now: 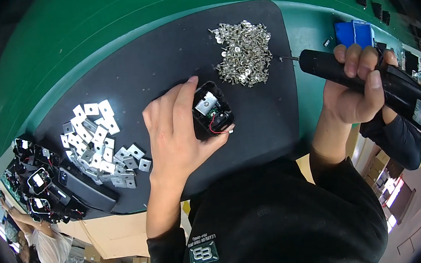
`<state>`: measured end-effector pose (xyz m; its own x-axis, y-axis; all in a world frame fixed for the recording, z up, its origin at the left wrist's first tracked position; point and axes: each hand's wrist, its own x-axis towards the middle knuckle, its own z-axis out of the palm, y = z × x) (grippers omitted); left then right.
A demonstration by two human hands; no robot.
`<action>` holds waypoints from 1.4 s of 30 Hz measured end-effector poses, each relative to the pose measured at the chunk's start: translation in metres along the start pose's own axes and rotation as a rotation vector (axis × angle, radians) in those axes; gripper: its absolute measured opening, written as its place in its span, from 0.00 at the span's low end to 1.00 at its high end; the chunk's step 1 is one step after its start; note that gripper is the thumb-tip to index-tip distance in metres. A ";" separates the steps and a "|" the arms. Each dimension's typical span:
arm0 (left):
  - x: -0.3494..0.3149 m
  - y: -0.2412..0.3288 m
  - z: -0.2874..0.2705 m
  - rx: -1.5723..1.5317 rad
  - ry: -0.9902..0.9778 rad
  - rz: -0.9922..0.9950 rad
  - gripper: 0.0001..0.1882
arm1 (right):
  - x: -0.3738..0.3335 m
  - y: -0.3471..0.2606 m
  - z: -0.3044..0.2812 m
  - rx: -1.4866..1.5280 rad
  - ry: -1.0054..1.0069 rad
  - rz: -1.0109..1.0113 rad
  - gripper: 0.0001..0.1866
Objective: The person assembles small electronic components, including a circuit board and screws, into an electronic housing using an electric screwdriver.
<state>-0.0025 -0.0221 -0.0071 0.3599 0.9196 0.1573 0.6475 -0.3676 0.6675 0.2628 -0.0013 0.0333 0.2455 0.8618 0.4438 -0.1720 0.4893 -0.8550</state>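
Observation:
My left hand (170, 130) is closed round a small black plastic housing (226, 110), its open side facing up over the dark mat. Inside the housing lie a silver metal plate (206, 103), a bit of green circuit board and a red wire (212, 127). My right hand (355, 84) grips a black electric screwdriver (325, 65), held raised at the right with its bit pointing left. At the bit's tip is a small bright piece (281, 59), perhaps a screw, beside the heap of silver screws (244, 52).
Square metal plates (93, 148) with holes lie heaped on the left of the mat (173, 59). Several black housings (38, 181) crowd the far left, beside a long black part (92, 188). A blue bin (345, 33) stands at upper right. Other people sit at both sides.

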 end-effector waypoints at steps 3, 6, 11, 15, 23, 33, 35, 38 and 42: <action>-0.004 0.001 -0.008 -0.001 -0.012 -0.033 0.43 | 0.000 0.001 0.002 -0.005 0.000 0.006 0.23; -0.017 -0.001 -0.023 0.020 0.016 -0.063 0.44 | -0.002 -0.003 0.006 0.015 0.001 0.027 0.23; -0.052 -0.007 -0.073 0.050 0.154 -0.210 0.42 | -0.005 -0.010 -0.002 0.247 -0.028 0.106 0.22; -0.071 -0.019 -0.129 0.284 0.296 -0.324 0.41 | -0.004 -0.023 -0.037 0.243 0.025 0.117 0.15; -0.160 -0.090 -0.271 0.731 0.814 -0.583 0.35 | 0.008 -0.012 -0.012 0.295 0.024 0.167 0.10; -0.220 -0.223 -0.369 0.863 0.715 -1.024 0.44 | 0.004 -0.021 0.006 0.167 0.036 0.130 0.13; -0.214 -0.232 -0.374 0.849 0.574 -1.082 0.41 | 0.002 -0.022 0.005 0.170 0.003 0.103 0.15; -0.213 -0.226 -0.374 0.681 0.662 -1.039 0.40 | 0.002 -0.025 0.007 0.210 0.009 0.124 0.16; -0.176 -0.176 -0.351 0.637 0.862 -0.170 0.17 | 0.003 -0.027 0.006 0.233 -0.041 0.146 0.17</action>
<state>-0.4157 -0.0710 0.1035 -0.1994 0.6617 0.7228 0.9635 -0.0020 0.2676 0.2630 -0.0109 0.0595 0.1637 0.9279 0.3350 -0.4185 0.3728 -0.8282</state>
